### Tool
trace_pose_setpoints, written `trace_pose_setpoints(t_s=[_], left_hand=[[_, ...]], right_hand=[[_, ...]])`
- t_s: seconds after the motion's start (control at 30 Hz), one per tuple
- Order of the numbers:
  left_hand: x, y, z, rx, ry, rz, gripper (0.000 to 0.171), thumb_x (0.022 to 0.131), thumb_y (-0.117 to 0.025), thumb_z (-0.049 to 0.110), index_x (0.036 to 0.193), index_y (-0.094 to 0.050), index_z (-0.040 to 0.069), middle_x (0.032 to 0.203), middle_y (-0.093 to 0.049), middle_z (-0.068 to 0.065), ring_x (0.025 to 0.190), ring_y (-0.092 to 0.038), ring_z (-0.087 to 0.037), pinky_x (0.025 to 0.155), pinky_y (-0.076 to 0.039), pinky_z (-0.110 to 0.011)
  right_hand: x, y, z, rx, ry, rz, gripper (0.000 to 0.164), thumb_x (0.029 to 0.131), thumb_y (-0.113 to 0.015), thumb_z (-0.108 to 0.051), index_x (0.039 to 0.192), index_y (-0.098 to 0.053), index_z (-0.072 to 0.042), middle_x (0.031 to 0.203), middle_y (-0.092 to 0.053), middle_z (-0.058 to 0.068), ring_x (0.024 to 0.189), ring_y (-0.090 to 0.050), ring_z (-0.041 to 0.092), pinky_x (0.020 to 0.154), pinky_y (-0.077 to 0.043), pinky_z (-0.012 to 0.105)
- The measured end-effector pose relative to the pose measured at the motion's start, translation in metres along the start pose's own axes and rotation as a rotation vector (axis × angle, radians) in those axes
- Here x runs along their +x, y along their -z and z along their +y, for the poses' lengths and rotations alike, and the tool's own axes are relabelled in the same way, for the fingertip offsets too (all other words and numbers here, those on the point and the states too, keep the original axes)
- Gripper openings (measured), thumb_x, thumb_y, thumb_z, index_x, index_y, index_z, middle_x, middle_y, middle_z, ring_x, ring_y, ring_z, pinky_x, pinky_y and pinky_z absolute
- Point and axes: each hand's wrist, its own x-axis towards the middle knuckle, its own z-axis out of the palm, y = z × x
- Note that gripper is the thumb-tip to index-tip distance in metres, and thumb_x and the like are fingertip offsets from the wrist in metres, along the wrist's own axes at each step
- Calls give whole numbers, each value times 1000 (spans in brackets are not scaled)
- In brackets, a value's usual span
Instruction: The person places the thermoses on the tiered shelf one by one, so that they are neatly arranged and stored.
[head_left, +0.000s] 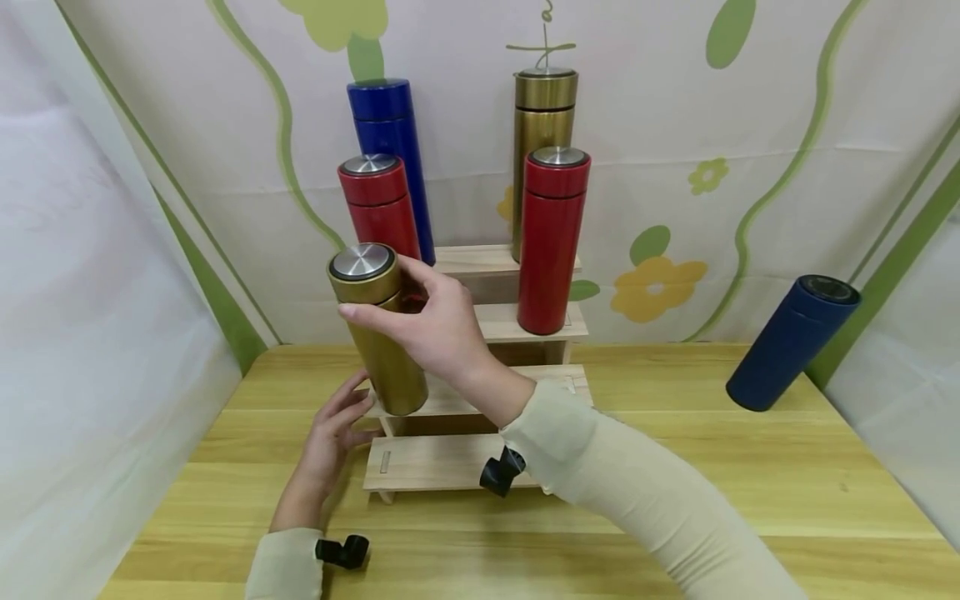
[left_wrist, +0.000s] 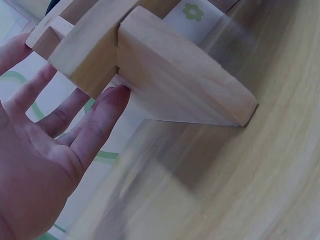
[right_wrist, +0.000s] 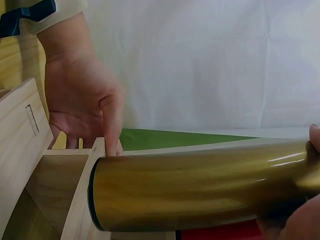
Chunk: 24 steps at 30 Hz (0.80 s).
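My right hand [head_left: 442,325] grips a gold thermos bottle [head_left: 390,367] round its upper part, thumb on the near side. The bottle has a silver-topped lid. Its base is at the left end of the second step up from the front of a wooden stepped rack [head_left: 442,462]; in the right wrist view the base [right_wrist: 95,195] meets the step's board, though I cannot tell if its full weight rests there. My left hand [head_left: 333,437] is at the rack's left side. In the left wrist view its spread fingers [left_wrist: 102,117] touch the ends of the boards.
Higher on the rack stand two red bottles [head_left: 555,250], a blue bottle [head_left: 386,125] and another gold bottle [head_left: 543,125]. A dark blue bottle [head_left: 791,346] is on the wooden table [head_left: 750,492] at the right. Patterned cloth [head_left: 465,100] hangs behind.
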Motion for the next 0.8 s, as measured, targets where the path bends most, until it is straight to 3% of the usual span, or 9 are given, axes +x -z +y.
trace_pose_setpoints(t_s=[0.2,0.43,0.63,0.8], left_hand=[[1,1,-1,-7,1,7,55,109,-54,18,163,-45,16,125,-67,15,119,-64,-7,90,-62,-38],[1,1,0,10,4,-4,55,110,-55,23,164,-45,19,131,-64,10,122,-63,-9,92,-62,-38],[1,1,1,7,9,1,55,110,-53,22,164,-44,18,129,-65,12,121,-63,-9,91,-62,-38],[1,1,1,-4,9,-2,56,109,-54,21,164,-44,16,127,-66,13,121,-63,-9,92,-61,-40]], right_hand=[[0,-4,1,6,24,8,70,85,-93,-35,149,-65,-25,130,-74,-10,110,-70,8,97,-59,34],[1,-3,3,-79,59,68,71,82,-94,-41,146,-67,-24,128,-66,-7,116,-64,10,96,-58,32],[2,-4,2,-31,62,50,72,82,-95,-36,145,-63,-22,128,-70,-6,110,-68,11,95,-59,31],[2,-6,4,-18,78,38,72,85,-93,-34,148,-61,-20,133,-67,-5,115,-67,9,100,-59,33]])
